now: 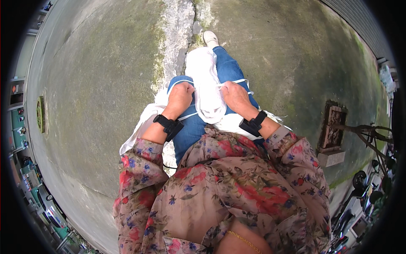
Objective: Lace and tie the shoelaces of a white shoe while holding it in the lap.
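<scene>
My left hand (179, 96) is curled into a fist on my left knee, pinching one end of a white shoelace (205, 86), and my right hand (236, 96) is closed the same way on the other end, which runs out thin and taut past my knuckles. Between the two hands lies a white shoe (207, 84), resting lengthways on my lap over my blue jeans (228, 67), toe pointing away from me, heel near my belly. The lace looks thin, soft and limp, so I judge it will slip unless I keep it nipped between thumb and finger close to the eyelets. The shoe itself seems light, with a soft upper that gives under pressure and a stiffer sole; I would steady it by the sides of the sole or the heel, not by the floppy tongue. Under the shoe a white cloth (144, 122) spreads over my thighs and hangs off to the left. Black bands (168, 125) sit on both wrists. Around me is mossy concrete ground (93, 84), and a bicycle (368, 178) stands well off to the right
</scene>
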Motion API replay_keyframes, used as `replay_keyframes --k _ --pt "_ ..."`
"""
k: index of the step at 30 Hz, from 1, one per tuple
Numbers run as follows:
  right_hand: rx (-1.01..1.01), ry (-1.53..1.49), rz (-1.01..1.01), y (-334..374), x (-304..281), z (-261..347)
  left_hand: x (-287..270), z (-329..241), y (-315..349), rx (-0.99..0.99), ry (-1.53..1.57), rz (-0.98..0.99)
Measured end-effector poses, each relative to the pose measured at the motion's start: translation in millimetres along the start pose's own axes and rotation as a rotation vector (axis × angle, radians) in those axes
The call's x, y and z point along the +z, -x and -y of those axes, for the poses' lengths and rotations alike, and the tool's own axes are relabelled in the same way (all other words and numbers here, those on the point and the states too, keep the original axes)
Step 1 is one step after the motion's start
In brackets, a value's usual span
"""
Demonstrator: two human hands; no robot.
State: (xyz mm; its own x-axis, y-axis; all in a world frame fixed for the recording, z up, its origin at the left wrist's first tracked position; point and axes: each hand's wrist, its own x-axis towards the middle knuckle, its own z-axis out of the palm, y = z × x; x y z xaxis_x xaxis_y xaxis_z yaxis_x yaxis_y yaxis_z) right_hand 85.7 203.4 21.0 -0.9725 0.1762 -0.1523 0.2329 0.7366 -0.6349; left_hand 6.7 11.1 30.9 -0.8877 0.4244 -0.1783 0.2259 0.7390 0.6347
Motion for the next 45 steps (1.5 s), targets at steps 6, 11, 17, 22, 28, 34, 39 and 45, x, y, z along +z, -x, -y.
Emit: replay_keyframes --k 6,11,17,22,28,34,39,45 --pt "0.023 -0.039 -0.052 1.4 5.2 -0.6 8.8 2.6 1.8 0.042 -0.062 -0.018" --pt "-0.192 -0.027 -0.076 -0.3 8.3 -6.7 16.0 -3.7 3.7 0.131 -0.145 -0.138" --pt "-0.311 0.165 -0.123 -1.4 11.0 1.0 7.6 -14.4 10.7 0.081 -0.279 -0.22" --pt "-0.336 0.36 -0.105 4.9 0.6 13.9 8.1 -33.0 32.5 0.233 -0.556 -0.226" --pt "-0.314 0.414 -0.097 7.6 -8.6 22.0 12.4 -22.7 27.5 0.091 -0.479 -0.14" --pt "-0.296 0.261 -0.189 -0.4 3.3 8.8 3.6 -36.8 24.8 0.226 -0.384 -0.264" --pt "-0.256 0.078 -0.178 5.2 -2.8 13.0 7.4 -55.7 -9.2 0.391 -0.328 -0.108" --pt "-0.416 0.149 -0.154 3.2 0.6 5.5 18.4 -48.3 -41.2 0.337 -0.318 0.105"
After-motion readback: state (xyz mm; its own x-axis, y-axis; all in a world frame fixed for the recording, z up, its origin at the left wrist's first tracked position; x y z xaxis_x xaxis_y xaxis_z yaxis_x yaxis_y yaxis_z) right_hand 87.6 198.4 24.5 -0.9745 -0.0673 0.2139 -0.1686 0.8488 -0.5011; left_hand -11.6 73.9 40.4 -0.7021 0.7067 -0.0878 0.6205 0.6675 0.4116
